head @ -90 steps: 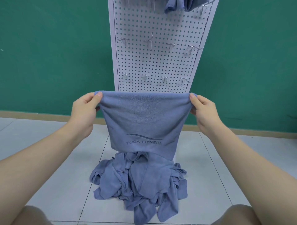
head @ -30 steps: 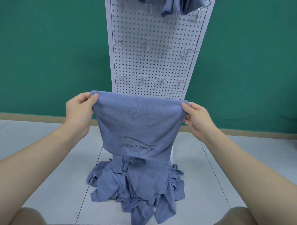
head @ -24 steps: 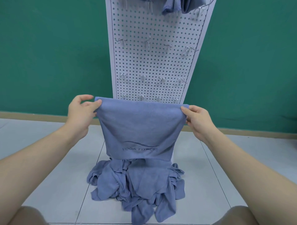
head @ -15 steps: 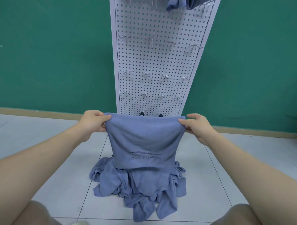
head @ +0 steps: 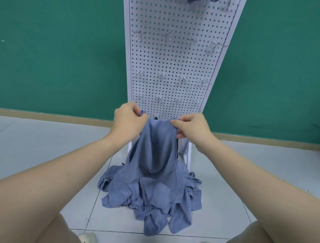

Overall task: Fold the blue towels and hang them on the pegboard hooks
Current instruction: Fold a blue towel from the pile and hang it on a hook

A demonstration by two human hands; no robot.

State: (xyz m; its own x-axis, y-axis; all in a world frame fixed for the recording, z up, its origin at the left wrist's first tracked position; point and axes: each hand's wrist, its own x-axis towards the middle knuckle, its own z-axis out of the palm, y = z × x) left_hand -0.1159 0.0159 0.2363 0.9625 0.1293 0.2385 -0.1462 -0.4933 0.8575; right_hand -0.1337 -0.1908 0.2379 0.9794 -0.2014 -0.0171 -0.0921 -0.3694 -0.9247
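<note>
I hold a blue towel (head: 155, 147) up in front of the white pegboard (head: 173, 60). My left hand (head: 129, 121) pinches one top corner and my right hand (head: 190, 128) pinches the other. The two hands are close together, so the towel sags in a deep fold between them. Its lower end hangs down onto a heap of blue towels (head: 152, 194) on the floor at the board's foot. Rows of bare metal hooks (head: 161, 76) stick out of the pegboard. A bit of hanging blue cloth (head: 194, 1) shows at the board's top edge.
The pegboard stands on a white base (head: 187, 152) against a green wall (head: 60, 52). Pale floor tiles (head: 52, 147) lie on both sides of the heap. My knees (head: 57, 230) show at the bottom corners, with a shoe tip (head: 87, 237) near the left one.
My hands have come down and moved together. The towel, stretched flat between them before, now sags in a fold, and its printed logo is out of sight.
</note>
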